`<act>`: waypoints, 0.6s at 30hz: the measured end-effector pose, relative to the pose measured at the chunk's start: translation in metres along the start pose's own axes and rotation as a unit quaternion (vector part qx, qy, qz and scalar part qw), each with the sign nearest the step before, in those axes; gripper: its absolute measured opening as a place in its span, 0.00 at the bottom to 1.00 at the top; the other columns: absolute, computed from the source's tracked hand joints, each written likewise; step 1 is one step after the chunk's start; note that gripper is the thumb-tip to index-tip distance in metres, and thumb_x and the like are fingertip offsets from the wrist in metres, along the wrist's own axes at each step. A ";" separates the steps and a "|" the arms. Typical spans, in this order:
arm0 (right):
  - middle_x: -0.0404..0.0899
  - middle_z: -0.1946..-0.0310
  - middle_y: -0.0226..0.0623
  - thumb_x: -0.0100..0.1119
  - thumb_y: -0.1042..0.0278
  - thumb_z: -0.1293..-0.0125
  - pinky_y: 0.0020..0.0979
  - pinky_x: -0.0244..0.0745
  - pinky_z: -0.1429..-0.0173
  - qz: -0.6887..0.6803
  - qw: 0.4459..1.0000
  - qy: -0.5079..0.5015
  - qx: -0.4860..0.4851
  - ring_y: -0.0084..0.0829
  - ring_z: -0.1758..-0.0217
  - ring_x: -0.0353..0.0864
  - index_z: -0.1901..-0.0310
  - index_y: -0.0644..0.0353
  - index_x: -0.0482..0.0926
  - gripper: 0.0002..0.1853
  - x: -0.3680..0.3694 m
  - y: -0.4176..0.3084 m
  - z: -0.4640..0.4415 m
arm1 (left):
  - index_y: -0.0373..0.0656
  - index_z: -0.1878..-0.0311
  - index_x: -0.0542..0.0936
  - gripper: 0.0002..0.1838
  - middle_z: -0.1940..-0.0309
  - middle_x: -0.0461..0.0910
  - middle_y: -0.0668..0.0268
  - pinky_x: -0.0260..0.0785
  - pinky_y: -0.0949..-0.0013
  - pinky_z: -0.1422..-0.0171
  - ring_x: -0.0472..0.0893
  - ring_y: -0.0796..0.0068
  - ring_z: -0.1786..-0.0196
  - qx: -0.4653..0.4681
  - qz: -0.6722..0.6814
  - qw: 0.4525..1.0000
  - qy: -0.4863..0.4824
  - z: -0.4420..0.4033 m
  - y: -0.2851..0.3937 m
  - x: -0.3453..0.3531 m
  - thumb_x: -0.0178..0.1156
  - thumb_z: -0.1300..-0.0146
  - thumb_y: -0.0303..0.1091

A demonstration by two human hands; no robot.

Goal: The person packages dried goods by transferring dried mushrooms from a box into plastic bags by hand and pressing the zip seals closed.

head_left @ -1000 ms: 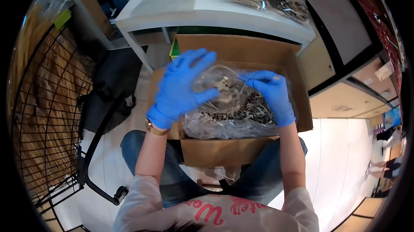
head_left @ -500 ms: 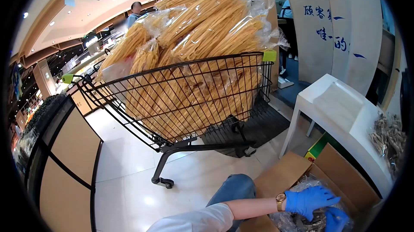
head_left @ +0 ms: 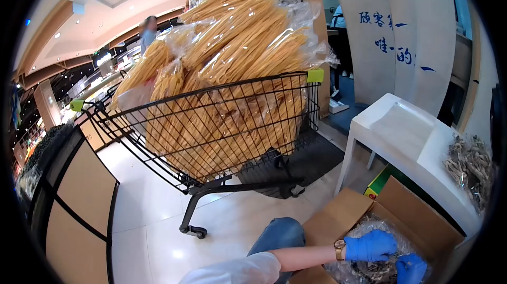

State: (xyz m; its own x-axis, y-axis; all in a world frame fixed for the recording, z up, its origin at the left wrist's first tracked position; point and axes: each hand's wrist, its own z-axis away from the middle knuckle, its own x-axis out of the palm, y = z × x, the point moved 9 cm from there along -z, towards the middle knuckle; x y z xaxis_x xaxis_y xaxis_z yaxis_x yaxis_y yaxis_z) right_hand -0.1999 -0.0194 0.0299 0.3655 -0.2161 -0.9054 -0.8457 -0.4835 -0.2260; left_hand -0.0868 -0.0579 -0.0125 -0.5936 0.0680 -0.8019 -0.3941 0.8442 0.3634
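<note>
Both my hands wear blue gloves and are over an open cardboard box [head_left: 417, 220] at the lower right. My left hand [head_left: 372, 245], with a gold wristwatch [head_left: 339, 249] above the glove, has its fingers curled in at the clear plastic bag [head_left: 343, 271] in the box. Close beside it, my right hand [head_left: 411, 268] is bent inward, fingers closed and partly hidden. What either hand pinches is hidden. Grey-brown dried pieces [head_left: 374, 270], perhaps dried mushrooms, show in the bag beneath the hands.
A black shopping cart [head_left: 211, 120] stands ahead, piled with bagged yellow dried sticks [head_left: 232, 46]. At right, a white stool [head_left: 385, 125] carries a similar bundle of dried pieces [head_left: 467, 165]. A display case [head_left: 79, 189] stands left. A person [head_left: 148, 33] is in the background.
My left hand's spread fingers have curled in, and it has come close to my right hand over the bag. The view has shifted slightly, and the background person appears farther left.
</note>
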 end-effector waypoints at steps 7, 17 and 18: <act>0.80 0.75 0.44 0.60 0.59 0.40 0.41 0.73 0.67 0.112 0.991 -0.068 -0.028 0.43 0.73 0.79 0.74 0.56 0.81 0.11 0.012 -0.029 -0.003 | 0.44 0.70 0.79 0.07 0.69 0.77 0.59 0.73 0.60 0.60 0.79 0.57 0.63 -0.001 -0.035 0.998 -0.048 -0.001 0.007 0.023 0.61 0.51 0.35; 0.81 0.75 0.43 0.61 0.60 0.44 0.41 0.74 0.65 0.129 0.990 -0.065 0.003 0.41 0.72 0.81 0.72 0.57 0.82 0.10 0.044 0.013 0.010 | 0.42 0.74 0.82 0.08 0.74 0.80 0.56 0.73 0.56 0.67 0.81 0.54 0.69 0.022 -0.011 1.000 0.013 0.002 0.017 0.029 0.62 0.53 0.36; 0.79 0.79 0.39 0.64 0.65 0.48 0.40 0.72 0.67 0.135 0.990 -0.038 -0.024 0.39 0.73 0.80 0.78 0.58 0.81 0.07 0.049 0.011 0.013 | 0.42 0.74 0.82 0.08 0.74 0.80 0.56 0.73 0.56 0.67 0.81 0.54 0.69 -0.012 -0.003 1.000 -0.014 0.002 0.014 0.027 0.62 0.53 0.37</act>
State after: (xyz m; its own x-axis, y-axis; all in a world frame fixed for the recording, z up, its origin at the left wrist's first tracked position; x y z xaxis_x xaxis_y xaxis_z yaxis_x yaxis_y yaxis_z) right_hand -0.1964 -0.0247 -0.0217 0.0967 -0.2806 -0.9549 -0.8882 -0.4574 0.0445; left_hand -0.1068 -0.0428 -0.0302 -0.5721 0.0780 -0.8165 -0.4146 0.8314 0.3699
